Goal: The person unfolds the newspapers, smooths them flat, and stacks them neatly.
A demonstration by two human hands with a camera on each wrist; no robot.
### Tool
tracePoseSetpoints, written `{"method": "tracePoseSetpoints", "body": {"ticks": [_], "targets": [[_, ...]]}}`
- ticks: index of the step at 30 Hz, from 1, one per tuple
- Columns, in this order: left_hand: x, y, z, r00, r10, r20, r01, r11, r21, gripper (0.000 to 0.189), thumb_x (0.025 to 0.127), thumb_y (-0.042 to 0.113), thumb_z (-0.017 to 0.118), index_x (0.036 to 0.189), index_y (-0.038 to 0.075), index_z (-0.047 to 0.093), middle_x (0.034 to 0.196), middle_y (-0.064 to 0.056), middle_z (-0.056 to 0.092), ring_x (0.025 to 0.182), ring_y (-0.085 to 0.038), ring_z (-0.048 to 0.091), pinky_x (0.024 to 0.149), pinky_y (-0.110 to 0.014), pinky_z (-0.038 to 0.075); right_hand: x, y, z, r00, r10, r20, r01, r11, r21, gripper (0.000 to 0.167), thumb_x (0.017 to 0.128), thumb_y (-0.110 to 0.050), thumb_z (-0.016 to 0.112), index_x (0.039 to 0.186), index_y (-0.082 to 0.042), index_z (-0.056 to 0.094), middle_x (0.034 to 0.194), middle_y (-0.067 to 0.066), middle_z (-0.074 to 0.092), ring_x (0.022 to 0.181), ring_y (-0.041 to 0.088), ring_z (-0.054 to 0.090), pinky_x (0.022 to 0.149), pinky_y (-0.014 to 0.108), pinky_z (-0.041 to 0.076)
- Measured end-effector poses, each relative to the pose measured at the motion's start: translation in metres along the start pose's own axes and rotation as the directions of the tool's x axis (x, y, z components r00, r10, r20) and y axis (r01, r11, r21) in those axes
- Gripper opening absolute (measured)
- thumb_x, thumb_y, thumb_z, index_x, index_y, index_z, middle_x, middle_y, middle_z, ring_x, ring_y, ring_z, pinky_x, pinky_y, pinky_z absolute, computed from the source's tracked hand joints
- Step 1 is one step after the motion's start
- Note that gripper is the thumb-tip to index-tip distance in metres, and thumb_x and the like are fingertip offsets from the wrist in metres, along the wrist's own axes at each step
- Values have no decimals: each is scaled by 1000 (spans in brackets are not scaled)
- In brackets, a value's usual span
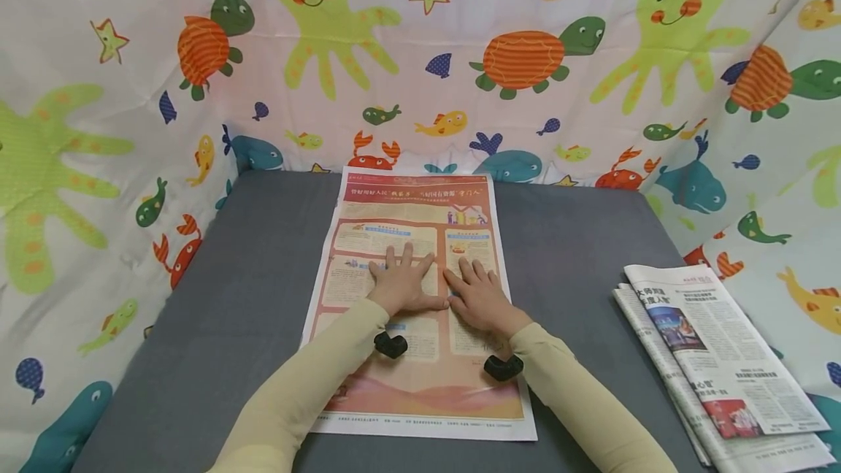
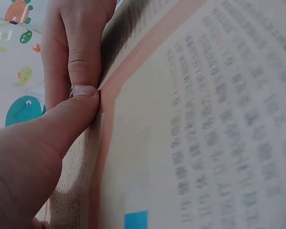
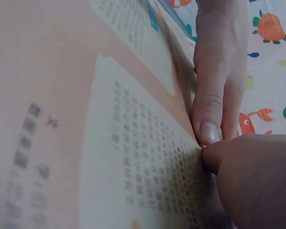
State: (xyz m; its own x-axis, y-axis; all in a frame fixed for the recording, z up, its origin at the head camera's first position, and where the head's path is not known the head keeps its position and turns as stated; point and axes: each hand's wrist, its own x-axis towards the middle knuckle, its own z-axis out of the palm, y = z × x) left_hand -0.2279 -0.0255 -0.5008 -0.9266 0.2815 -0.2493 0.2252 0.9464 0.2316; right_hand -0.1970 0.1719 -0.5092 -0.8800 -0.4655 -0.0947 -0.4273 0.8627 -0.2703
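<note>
A newspaper page [image 1: 394,400], printed in red and peach with boxed text, lies spread on the grey table. My left hand [image 1: 402,287] rests palm down near its middle, fingers spread apart. Beside it, my right hand [image 1: 482,299] presses on the right half of the page with its fingers extended. The two thumbs come together, tip near tip, over the paper. In the left wrist view, columns of print on the newspaper [image 2: 219,105] look blurred. The right wrist view shows the newspaper [image 3: 57,86] close up, with both hands at its right side.
Folded newspapers [image 1: 736,356] lie stacked at the table's right edge. The grey tabletop [image 1: 217,312] extends on both sides of the page. A curtain [image 1: 420,42] with sea-animal prints encloses the back and sides. A black band piece [image 1: 504,368] sits at each wrist.
</note>
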Motion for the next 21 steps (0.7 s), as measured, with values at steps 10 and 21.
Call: {"method": "tracePoseSetpoints", "body": {"ticks": [10,21], "targets": [[-47,-82,-16,988,-13,-152,-20,978,-209,82,96,61,56,162,19,32,169,-27,17,153,-58,8,120,-75,9,-1,-4,3,1000,-15,12,15,1000,9,60,107,-34,50,160,-11,34,167,28,19,153,56,17,117,75,20],[-98,-191,0,965,-161,-205,110,965,-239,57,106,31,48,159,11,36,166,-35,9,150,-64,-1,116,-79,4,45,-111,-2,995,-75,62,76,997,-25,80,97,-60,58,162,-22,30,171,18,19,156,46,19,123,66,19]]}}
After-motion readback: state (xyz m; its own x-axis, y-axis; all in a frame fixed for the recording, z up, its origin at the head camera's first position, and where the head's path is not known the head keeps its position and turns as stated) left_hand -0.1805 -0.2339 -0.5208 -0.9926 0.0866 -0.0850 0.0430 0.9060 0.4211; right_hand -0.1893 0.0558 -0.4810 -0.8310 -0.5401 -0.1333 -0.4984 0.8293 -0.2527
